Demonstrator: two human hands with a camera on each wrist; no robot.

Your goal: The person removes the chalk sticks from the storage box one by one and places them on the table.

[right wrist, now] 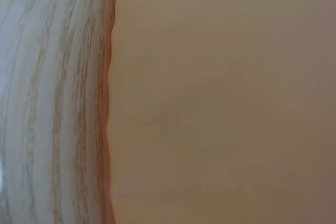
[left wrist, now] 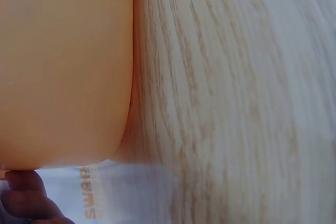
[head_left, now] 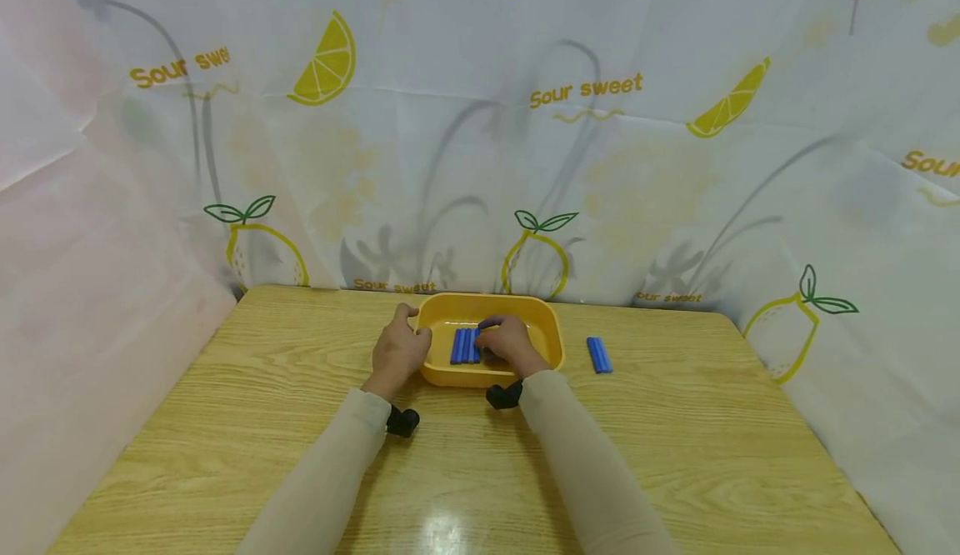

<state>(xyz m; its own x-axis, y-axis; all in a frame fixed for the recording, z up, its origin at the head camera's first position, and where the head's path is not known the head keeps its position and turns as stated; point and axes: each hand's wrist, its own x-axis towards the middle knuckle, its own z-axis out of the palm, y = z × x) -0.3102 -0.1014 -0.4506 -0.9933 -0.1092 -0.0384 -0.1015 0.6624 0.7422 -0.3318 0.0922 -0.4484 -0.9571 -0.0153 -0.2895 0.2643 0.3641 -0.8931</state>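
Observation:
A yellow-orange plastic tray with rounded corners stands near the table's back edge; its wall fills much of the left wrist view. Several blue sticks lie side by side inside it, slightly left of its middle. My left hand grips the tray's left end, with thumb and fingers at the rim. Curled fingers show at the tray's edge in the left wrist view. Over the tray's right half, my right hand reaches in and pinches the rightmost blue stick, which the fingers partly hide.
A small group of blue sticks lies on the wooden table, right of the tray. Behind the table hangs a white cloth printed with lemons and lettering. Black wrist mounts sit low, close to the tray's front wall.

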